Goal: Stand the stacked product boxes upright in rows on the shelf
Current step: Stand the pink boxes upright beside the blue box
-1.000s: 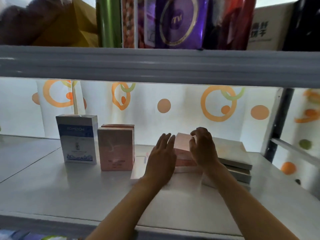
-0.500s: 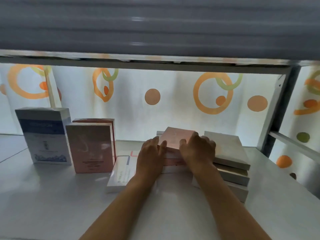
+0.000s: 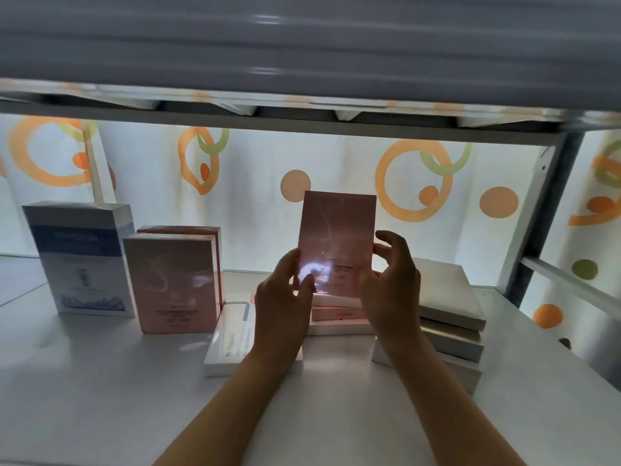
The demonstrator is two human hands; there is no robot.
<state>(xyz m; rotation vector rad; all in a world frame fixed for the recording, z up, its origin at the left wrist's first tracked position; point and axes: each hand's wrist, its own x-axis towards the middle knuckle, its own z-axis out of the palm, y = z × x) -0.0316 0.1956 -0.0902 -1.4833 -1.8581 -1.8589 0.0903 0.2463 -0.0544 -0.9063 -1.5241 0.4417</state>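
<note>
While it stands upright in mid-air above the shelf (image 3: pixel 100 391), the pink box (image 3: pixel 337 237) is held by both hands, its printed face turned toward the camera and a glare spot low on its wrap. Fingers of the left hand (image 3: pixel 284 306) curl around its lower left edge, with the thumb on the front face; the right hand (image 3: pixel 391 290) pinches its lower right edge, fingers curled behind it. Directly beneath it lies the pink stack (image 3: pixel 339 309) of flat boxes, resting on a wide white flat box (image 3: pixel 232 344) with printing along its side. Just to the right sits the grey stack (image 3: pixel 450 317) of flat boxes, three high. To the left, two pink boxes already stand upright, the front standing pink box (image 3: pixel 171 284) hiding most of the one behind it, and beside them stands a taller blue-and-white box (image 3: pixel 80 260). A backlit curtain (image 3: pixel 255 183) with orange and green rings hangs behind the shelf
</note>
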